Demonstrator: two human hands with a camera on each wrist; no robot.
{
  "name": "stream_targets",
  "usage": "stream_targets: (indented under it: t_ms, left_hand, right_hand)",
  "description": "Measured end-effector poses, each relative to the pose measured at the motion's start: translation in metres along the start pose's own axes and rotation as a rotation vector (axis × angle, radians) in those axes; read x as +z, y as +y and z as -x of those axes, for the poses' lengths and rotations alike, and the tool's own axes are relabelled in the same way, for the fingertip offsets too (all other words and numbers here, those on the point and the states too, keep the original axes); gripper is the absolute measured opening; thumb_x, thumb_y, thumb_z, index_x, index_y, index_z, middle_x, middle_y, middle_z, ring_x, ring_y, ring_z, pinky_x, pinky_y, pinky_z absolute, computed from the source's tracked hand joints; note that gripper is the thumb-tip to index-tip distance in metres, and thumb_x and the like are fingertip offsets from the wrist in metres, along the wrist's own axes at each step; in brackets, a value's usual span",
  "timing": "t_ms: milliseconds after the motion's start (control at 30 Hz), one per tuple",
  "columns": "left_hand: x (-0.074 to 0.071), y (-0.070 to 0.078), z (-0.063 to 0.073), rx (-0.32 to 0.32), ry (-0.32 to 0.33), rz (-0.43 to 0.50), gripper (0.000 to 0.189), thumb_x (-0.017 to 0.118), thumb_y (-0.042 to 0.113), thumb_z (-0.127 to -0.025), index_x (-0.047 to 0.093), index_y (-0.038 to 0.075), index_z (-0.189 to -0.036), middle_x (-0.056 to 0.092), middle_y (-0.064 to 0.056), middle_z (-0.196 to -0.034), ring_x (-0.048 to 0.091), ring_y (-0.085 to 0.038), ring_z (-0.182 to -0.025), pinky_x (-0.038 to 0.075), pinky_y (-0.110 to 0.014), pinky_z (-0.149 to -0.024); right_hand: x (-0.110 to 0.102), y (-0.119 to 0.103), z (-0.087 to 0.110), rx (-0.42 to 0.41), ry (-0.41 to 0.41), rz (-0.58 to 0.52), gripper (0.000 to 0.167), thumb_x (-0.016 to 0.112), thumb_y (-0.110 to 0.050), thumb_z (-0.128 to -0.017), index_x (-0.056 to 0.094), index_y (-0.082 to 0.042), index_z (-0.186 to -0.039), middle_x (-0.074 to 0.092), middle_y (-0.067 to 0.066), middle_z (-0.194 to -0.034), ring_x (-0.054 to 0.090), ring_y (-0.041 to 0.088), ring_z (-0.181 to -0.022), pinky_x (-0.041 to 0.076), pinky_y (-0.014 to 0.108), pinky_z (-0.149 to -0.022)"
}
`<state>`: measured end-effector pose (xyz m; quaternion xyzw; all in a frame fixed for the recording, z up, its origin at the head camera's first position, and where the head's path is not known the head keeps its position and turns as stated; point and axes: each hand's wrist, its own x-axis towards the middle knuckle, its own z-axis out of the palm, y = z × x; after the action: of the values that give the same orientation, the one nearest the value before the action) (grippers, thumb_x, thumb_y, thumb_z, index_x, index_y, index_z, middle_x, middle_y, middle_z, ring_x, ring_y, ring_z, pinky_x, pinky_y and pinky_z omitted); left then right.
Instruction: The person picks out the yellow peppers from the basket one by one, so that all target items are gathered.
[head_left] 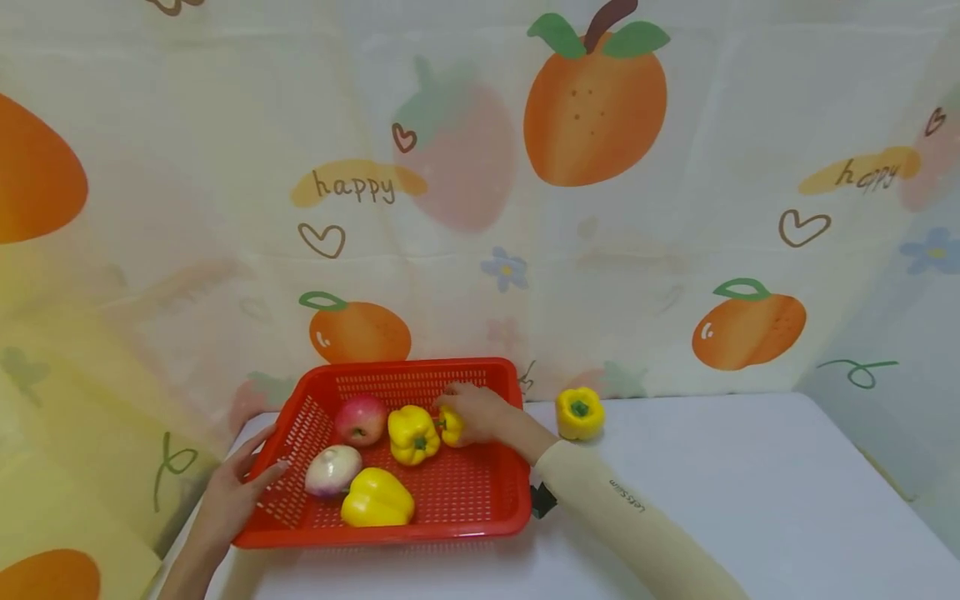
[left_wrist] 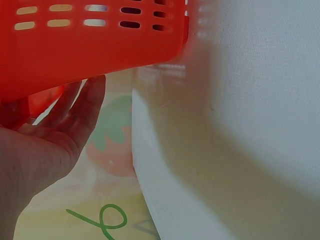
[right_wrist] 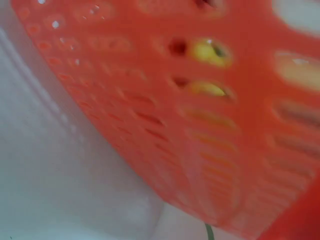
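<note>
A red plastic basket [head_left: 382, 534] with slotted walls stands on the white table. My left hand [head_left: 227, 506] grips its left rim, thumb on the inner side and fingers outside; the left wrist view shows the hand [left_wrist: 62, 135] against the basket's outer edge. Inside the basket, toward the right, my right hand [head_left: 482, 412] holds a small yellow bell pepper [head_left: 451, 427], partly covered by the fingers. Beside it sits another yellow bell pepper [head_left: 412, 435]. A red apple [head_left: 361, 419], a purple-white onion [head_left: 333, 470] and a larger yellow bell pepper [head_left: 379, 498] lie farther left.
One more yellow bell pepper [head_left: 580, 415] stands on the table right of the basket. A dark object [head_left: 543, 501] shows by the right sleeve. Behind the table hangs a fruit-printed cloth [head_left: 465, 275]. Slotted basket wall [right_wrist: 165, 100] fills much of the right wrist view, hiding that hand.
</note>
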<state>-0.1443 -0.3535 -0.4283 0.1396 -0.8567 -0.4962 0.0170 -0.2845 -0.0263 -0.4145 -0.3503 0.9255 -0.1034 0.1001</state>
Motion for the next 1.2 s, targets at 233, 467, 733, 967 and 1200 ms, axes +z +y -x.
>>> stream_targets:
  t_ms: [233,467,733,967,1200]
  left_hand:
    - [0.000,0.002,0.000,-0.019,0.000,-0.005,0.069,0.060,0.027,-0.098,0.024,0.014,-0.156,0.041,-0.033,-0.143,0.061,-0.018,-0.090,0.057,-0.029,-0.070]
    - [0.000,0.002,0.000,-0.013,0.000,-0.008,0.068,0.060,0.024,-0.099,0.025,0.014,-0.156,0.042,-0.033,-0.142,0.062,-0.017,-0.087,0.057,-0.029,-0.069]
    - [0.000,0.001,0.000,-0.011,0.003,-0.011,0.069,0.061,0.025,-0.098,0.026,0.014,-0.156,0.043,-0.033,-0.141,0.062,-0.015,-0.086,0.056,-0.028,-0.068]
    - [-0.001,0.002,0.002,-0.032,0.004,-0.006,0.069,0.060,0.027,-0.098,0.025,0.014,-0.156,0.042,-0.033,-0.142,0.062,-0.017,-0.088,0.057,-0.029,-0.069]
    - [0.000,0.003,0.001,-0.034,0.006,-0.003,0.068,0.060,0.025,-0.098,0.025,0.014,-0.156,0.042,-0.033,-0.142,0.062,-0.018,-0.088,0.057,-0.029,-0.069]
  right_hand:
    - [0.003,-0.007,0.000,0.016,0.004,0.133,0.056,0.076,-0.028,-0.085,0.057,-0.023,-0.138,0.049,0.003,-0.145,0.039,0.025,-0.137,0.034,0.048,-0.110]
    - [-0.001,-0.005,0.006,0.038,0.041,0.118,0.063,0.082,-0.027,-0.079,0.057,-0.022,-0.136,0.053,0.001,-0.137,0.049,0.020,-0.125,0.044,0.039,-0.103]
    - [-0.010,-0.005,0.016,0.043,0.086,-0.035,0.064,0.084,-0.028,-0.077,0.058,-0.022,-0.135,0.055,-0.001,-0.133,0.053,0.017,-0.116,0.049,0.039,-0.097]
    - [-0.018,-0.002,0.023,-0.001,0.127,-0.124,0.063,0.085,-0.029,-0.076,0.058,-0.021,-0.133,0.055,-0.003,-0.129,0.053,0.014,-0.114,0.049,0.034,-0.095]
    - [-0.029,0.004,0.032,-0.029,0.171,-0.334,0.065,0.084,-0.025,-0.077,0.057,-0.017,-0.135,0.055,-0.001,-0.130,0.052,0.016,-0.114,0.049,0.034,-0.096]
